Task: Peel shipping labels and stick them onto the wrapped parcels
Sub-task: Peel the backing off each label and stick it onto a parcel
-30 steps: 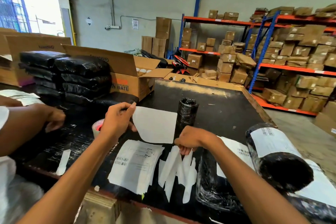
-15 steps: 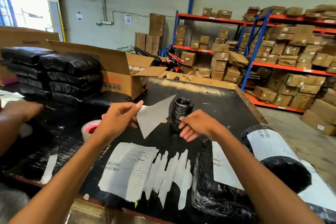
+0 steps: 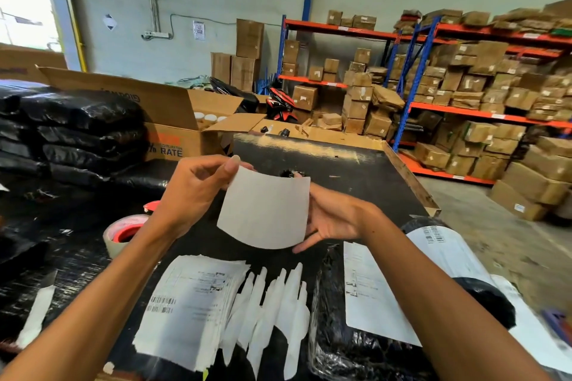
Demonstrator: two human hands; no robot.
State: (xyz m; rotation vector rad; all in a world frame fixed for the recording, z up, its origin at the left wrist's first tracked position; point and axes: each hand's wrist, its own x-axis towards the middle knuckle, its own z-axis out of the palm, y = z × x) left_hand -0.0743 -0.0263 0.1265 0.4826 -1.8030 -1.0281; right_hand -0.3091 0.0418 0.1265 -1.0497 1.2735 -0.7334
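Note:
My left hand pinches the top left corner of a peeled label, its blank side towards me, held up above the black table. My right hand is at the label's right edge, fingers reaching behind it around a small black wrapped parcel; only the parcel's top shows. A stack of printed labels and several backing strips lie at the near edge. A flat black parcel carries a label. A labelled black roll parcel lies to its right.
A tape roll sits left of my left forearm. Stacked black parcels and an open cardboard box fill the table's far left. Shelves of brown cartons stand beyond the table on the right.
My left hand raised the label and turned it flat towards me. My right hand left the backing strips, moved up to the small black parcel and went behind the label.

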